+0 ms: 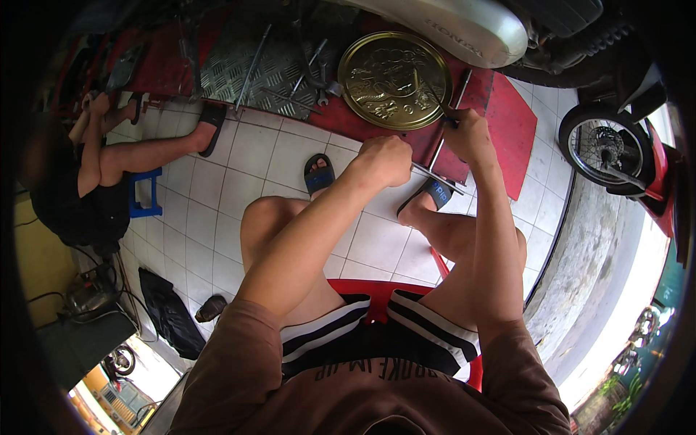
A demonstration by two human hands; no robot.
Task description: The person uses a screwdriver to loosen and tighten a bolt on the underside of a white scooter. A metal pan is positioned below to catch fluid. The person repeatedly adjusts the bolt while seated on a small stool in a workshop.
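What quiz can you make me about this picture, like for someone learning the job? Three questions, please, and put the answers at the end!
1. Pick one. What shape is the gold-coloured tray?
A) square
B) round
C) triangular

2. True or false: the left hand near the tray is curled into a fist.

3. Fill the gap: the stool at the left of the picture is ___ in colour.

Key: 1. B; 2. True; 3. blue.

A wrench (pixel 322 96) lay on a red, tread-plated platform (pixel 515 138) beside a silver motorbike casing (pixel 464 32) at a motorcycle repair workshop, where a red motorbike (pixel 658 185) stood nearby.
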